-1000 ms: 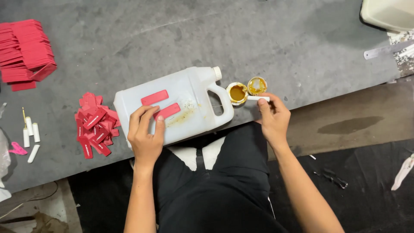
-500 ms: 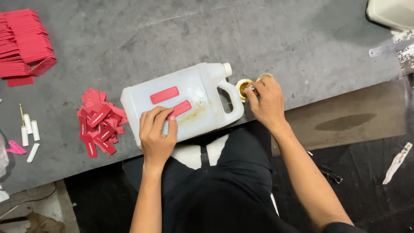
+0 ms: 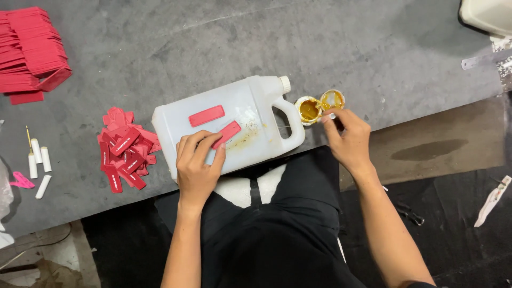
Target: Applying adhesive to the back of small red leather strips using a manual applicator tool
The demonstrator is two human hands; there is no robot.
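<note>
2 red strips lie on the flat side of a white plastic jug [image 3: 229,128] that rests on its side on the grey worktop [image 3: 373,48], handle and capped neck pointing right. The upper strip [image 3: 207,115] sits free, clear of any hand. The lower strip [image 3: 226,134] is under the left hand [image 3: 198,170], whose fingers [image 3: 205,146] are spread flat and pressing down on its lower end, nothing pinched or gripped. A yellowish smear marks the jug just right of that strip.

Over to the right hand [image 3: 349,141]: it is just beside the jug's handle, fingers curled in toward a small round pot of amber glue [image 3: 309,110]. The pot's open lid [image 3: 332,99] lies touching it on the far side. The fingertips close on something small and pale at the pot's rim, too blurred to say what it is.

Left of the jug, a loose heap of red strips [image 3: 125,154] lies on the worktop, just beside the jug's base. At the far left corner is a neat stack of red strips [image 3: 32,53]. Near the left edge are 3 small white tubes [image 3: 40,162] and a pink scrap [image 3: 22,181]. The person's dark trousers [image 3: 277,229] fill the lower middle.
</note>
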